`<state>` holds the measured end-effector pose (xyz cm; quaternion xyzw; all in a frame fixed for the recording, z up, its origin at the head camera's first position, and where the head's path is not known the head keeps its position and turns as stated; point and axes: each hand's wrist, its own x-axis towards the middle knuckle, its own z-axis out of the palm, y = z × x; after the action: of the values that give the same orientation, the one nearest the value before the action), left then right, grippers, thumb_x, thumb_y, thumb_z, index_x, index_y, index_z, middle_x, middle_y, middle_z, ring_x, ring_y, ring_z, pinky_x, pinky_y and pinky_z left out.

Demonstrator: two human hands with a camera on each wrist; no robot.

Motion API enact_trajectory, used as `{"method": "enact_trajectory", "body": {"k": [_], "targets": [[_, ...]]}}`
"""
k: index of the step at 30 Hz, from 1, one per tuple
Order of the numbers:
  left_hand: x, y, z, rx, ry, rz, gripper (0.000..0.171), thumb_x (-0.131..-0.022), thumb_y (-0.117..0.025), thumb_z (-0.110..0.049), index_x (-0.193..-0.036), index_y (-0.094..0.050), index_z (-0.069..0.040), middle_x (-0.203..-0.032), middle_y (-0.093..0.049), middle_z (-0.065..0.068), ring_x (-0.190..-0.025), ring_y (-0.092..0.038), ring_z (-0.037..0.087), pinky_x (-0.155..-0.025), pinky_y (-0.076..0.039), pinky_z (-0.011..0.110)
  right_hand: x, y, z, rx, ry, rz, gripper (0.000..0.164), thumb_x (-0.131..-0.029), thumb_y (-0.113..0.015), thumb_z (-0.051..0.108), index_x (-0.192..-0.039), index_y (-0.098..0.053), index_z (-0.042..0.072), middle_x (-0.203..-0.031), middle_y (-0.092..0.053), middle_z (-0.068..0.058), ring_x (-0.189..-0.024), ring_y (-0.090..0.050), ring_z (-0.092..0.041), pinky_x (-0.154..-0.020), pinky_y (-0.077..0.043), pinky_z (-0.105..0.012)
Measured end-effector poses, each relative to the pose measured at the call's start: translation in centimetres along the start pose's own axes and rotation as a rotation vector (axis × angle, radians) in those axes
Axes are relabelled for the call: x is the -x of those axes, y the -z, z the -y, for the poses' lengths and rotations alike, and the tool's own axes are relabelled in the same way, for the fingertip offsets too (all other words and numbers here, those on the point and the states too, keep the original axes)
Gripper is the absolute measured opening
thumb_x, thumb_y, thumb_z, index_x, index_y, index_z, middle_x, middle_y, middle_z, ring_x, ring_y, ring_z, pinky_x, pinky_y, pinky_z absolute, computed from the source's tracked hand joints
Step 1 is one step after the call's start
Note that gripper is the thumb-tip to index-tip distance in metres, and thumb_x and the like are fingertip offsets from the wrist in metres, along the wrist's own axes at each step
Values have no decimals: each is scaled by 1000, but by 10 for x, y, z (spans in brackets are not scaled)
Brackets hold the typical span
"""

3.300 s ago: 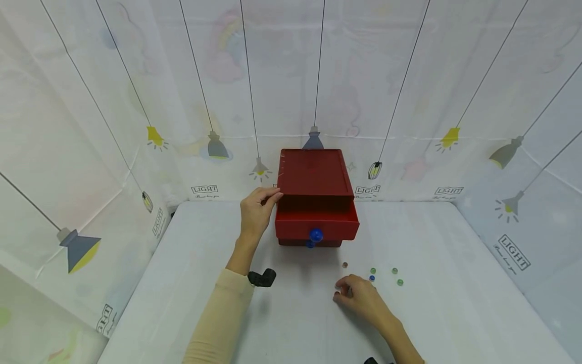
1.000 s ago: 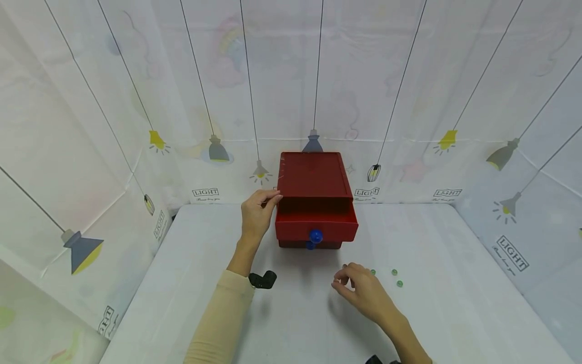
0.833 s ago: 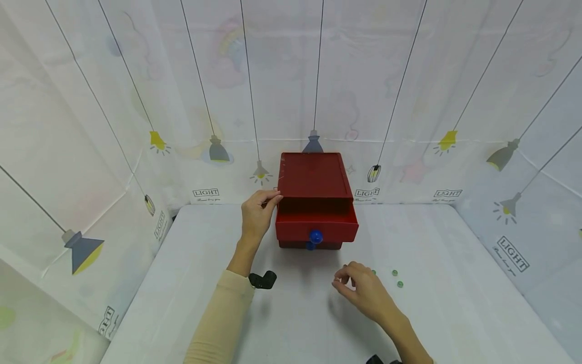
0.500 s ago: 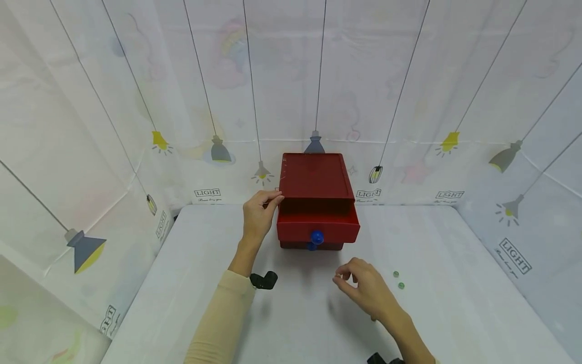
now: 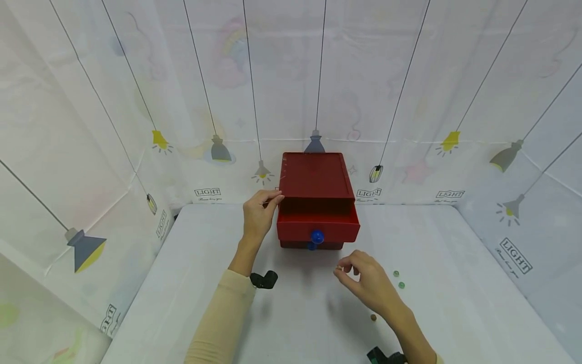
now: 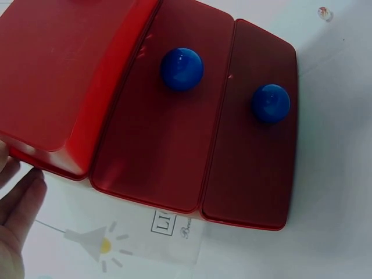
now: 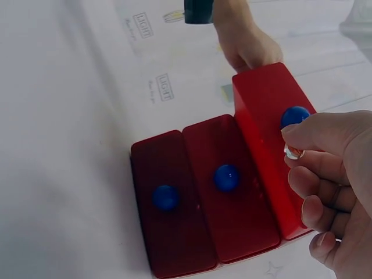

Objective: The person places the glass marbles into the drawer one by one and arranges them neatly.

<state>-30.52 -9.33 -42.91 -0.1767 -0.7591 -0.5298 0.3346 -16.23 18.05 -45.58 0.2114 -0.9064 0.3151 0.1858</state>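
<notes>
A red cabinet [image 5: 317, 174] stands against the back, its top drawer [image 5: 318, 231] pulled out and the two below it pushed in, as the right wrist view shows. My left hand [image 5: 256, 215] holds the cabinet's left edge near the top front corner. In front of the drawer, my right hand [image 5: 368, 280] is raised off the table, pinching a small clear marble [image 7: 294, 152] with an orange core between thumb and index finger. Two green marbles [image 5: 398, 279] lie right of that hand, and a brown marble [image 5: 373, 317] lies beside the forearm.
Round blue knobs [image 7: 226, 177] stick out from the drawer fronts. The white tabletop [image 5: 182, 303] meets a printed curtain [image 5: 409, 101] behind the cabinet. Black wrist cameras [image 5: 263, 280] are strapped to both wrists.
My right hand has risen from the tabletop and moved slightly forward, now with a marble pinched. The brown marble has come into view beside the forearm. My left hand stays put.
</notes>
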Motion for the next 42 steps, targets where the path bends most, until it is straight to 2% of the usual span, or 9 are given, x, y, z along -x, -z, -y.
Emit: {"method": "enact_trajectory", "body": {"k": [9,17,24,34,42], "targets": [[0,-1,1,1,-21,-15,17,-89,-75,-17,-100,-79,-4,-100,-77,10,-87,-74,21,-76,-60,22,-9,7,2,-33,98,-63,17,-82,-82,12,-92,-70,18,-83,-61,12,-75,-52,-4,-63,-49,-18],[0,-1,0,-2,-25,-18,18,-89,-75,-18,-100,-79,-4,-100,-77,10,-87,-74,20,-76,-60,21,-18,14,7,-18,88,-65,18,-83,-82,14,-95,-69,18,-88,-62,8,-77,-52,-5,-63,-50,-18],[0,0,0,-4,-14,-15,17,-89,-75,-16,-100,-79,-4,-100,-76,10,-86,-74,20,-76,-59,20,-25,18,10,-31,128,-96,19,-83,-82,12,-96,-69,16,-86,-61,7,-75,-54,-10,-60,-49,-20],[1,0,-2,-2,8,-9,17,-89,-76,-16,-101,-79,-5,-100,-77,10,-87,-74,19,-76,-60,22,-36,25,15,-50,157,-136,22,-81,-83,11,-98,-70,14,-88,-62,6,-76,-54,-9,-62,-50,-19],[0,0,-2,9,-4,-14,16,-89,-76,-14,-100,-79,-4,-100,-77,10,-87,-74,20,-76,-60,22,-48,25,20,-68,174,-174,22,-81,-82,8,-100,-70,10,-89,-63,3,-72,-55,-12,-58,-51,-22]]}}
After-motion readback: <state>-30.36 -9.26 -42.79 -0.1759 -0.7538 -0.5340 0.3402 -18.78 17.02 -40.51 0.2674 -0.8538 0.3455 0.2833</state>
